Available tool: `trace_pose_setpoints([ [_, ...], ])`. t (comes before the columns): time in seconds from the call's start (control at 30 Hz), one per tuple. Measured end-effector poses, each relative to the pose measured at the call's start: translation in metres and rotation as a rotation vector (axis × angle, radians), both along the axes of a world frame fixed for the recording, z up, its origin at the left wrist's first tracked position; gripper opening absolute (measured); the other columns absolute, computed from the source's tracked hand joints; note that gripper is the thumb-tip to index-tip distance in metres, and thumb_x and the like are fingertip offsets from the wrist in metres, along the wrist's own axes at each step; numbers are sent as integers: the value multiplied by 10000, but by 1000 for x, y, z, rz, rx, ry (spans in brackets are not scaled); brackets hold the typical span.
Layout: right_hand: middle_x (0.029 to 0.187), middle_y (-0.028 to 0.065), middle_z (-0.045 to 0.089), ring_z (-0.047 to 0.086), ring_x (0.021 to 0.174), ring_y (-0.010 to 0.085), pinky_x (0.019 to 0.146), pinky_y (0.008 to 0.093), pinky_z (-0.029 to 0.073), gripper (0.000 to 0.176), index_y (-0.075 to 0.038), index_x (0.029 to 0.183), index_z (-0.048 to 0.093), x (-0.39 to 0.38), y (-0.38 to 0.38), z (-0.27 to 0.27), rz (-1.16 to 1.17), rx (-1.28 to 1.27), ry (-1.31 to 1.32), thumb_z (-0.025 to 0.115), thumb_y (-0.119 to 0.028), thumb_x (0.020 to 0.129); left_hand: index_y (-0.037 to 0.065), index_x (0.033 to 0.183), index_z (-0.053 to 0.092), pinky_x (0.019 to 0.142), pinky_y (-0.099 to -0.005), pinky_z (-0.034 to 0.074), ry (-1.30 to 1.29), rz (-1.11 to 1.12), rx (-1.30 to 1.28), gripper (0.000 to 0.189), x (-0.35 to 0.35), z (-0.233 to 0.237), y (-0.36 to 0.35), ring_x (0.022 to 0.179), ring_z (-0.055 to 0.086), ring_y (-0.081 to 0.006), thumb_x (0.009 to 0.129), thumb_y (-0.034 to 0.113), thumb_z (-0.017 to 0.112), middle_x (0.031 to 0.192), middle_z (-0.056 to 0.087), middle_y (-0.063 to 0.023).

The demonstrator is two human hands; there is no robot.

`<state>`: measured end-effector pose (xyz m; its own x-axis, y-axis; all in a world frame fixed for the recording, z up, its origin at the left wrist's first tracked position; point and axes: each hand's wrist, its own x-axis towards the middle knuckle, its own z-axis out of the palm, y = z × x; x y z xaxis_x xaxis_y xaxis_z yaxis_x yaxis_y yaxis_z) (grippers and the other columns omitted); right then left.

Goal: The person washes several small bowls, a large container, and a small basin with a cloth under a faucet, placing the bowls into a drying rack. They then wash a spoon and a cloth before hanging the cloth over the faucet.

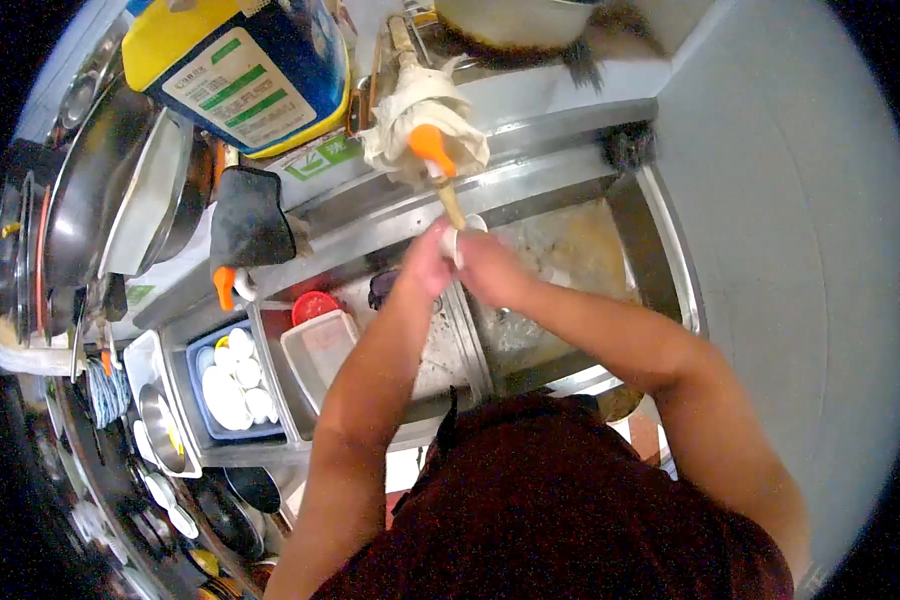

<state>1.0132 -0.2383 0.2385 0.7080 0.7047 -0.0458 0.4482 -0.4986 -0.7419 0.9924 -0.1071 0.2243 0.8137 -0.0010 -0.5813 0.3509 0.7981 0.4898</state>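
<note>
Holding dishware [452, 243] over steel sink [682, 262]

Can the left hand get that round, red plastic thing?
Probably, once free: the left hand looks busy with a small white dish, beside the right hand. The round, red plastic thing looks close, its far side uncovered, though a rectangular, whitish plastic tub overlaps it.

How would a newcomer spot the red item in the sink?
Find the steel sink, then the compartment just right of the blue basin. The red item sits at the far end of the pale tub. It's bright and rounded; the tub is boxy.
</note>
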Motion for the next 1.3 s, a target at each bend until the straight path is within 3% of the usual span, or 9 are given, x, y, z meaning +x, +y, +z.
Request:
trace_pose_setpoints([
  [0.23, 1072, 185, 562, 510, 1082, 336, 970, 579, 288, 310, -42, 1024, 554, 5, -16, -10, 406, -58, -564, 599, -86, 721, 40, 1053, 552, 785, -355, 485, 117, -139, 101, 245, 10, -25, 6, 883, 597, -215, 893, 223, 517, 953, 613, -81],
  [0.33, 1110, 184, 549, 501, 1104, 305, 991, 588, 259, 272, -52, 1031, 564, 0, 6, -8, -89, 69, 232, 531, -62, 761, 38, 1059, 556, 783, -360, 490, -46, 106, -62, 240, 10, -49, 2, 874, 602, -218, 888, 203, 517, 953, 615, -88],
  [0.43, 1029, 176, 576, 535, 1040, 327, 928, 550, 348, 251, -52, 1017, 569, 2, -24, -10, 380, -16, -624, 507, -62, 774, 64, 1082, 566, 854, -388, 478, 137, -269, 242, 281, 11, -50, 14, 923, 599, -231, 903, 274, 513, 985, 627, -92],
  [0.67, 1081, 140, 573, 529, 1073, 295, 970, 558, 318, 329, -71, 1115, 542, -3, -7, -6, 2, -32, -65, 503, -73, 788, 45, 1071, 555, 868, -397, 478, 20, -22, -149, 267, 10, -51, 4, 954, 591, -238, 904, 246, 499, 993, 625, -111],
  [0.73, 1024, 176, 581, 546, 1003, 342, 889, 533, 383, 313, -56, 1072, 545, 9, -28, -11, 395, 27, -626, 539, -90, 761, 54, 1058, 558, 855, -411, 481, -8, -190, 101, 289, 12, -36, 6, 954, 590, -255, 897, 289, 508, 993, 626, -110],
  [0.93, 1044, 129, 575, 536, 1064, 284, 965, 537, 351, 275, -80, 1044, 570, -1, -5, 12, -48, -189, 44, 537, -106, 773, 29, 1033, 567, 870, -411, 465, -88, 23, -280, 279, 4, -56, -1, 994, 574, -282, 874, 257, 539, 1022, 621, -118],
  [1.0, 967, 198, 585, 558, 975, 359, 844, 501, 427, 278, -52, 980, 569, 14, -27, -16, 412, 10, -704, 593, -151, 721, 40, 1053, 564, 866, -411, 467, -107, -175, -264, 303, 19, -92, 13, 982, 577, -282, 869, 280, 545, 1034, 620, -115],
  [1.13, 1025, 115, 593, 568, 1010, 285, 986, 565, 313, 277, -83, 1030, 588, 2, -2, -17, -111, 28, 94, 557, -118, 757, 67, 998, 570, 838, -390, 474, 23, 19, -39, 260, 3, -32, -8, 907, 589, -246, 872, 294, 564, 1001, 619, -102],
  [1.3, 977, 170, 605, 576, 982, 323, 884, 555, 377, 258, -36, 971, 578, 9, -33, -18, 338, 59, -610, 586, -141, 735, 67, 1009, 566, 825, -387, 485, 17, -195, 83, 338, 9, -39, 2, 907, 599, -252, 871, 376, 567, 965, 627, -94],
])
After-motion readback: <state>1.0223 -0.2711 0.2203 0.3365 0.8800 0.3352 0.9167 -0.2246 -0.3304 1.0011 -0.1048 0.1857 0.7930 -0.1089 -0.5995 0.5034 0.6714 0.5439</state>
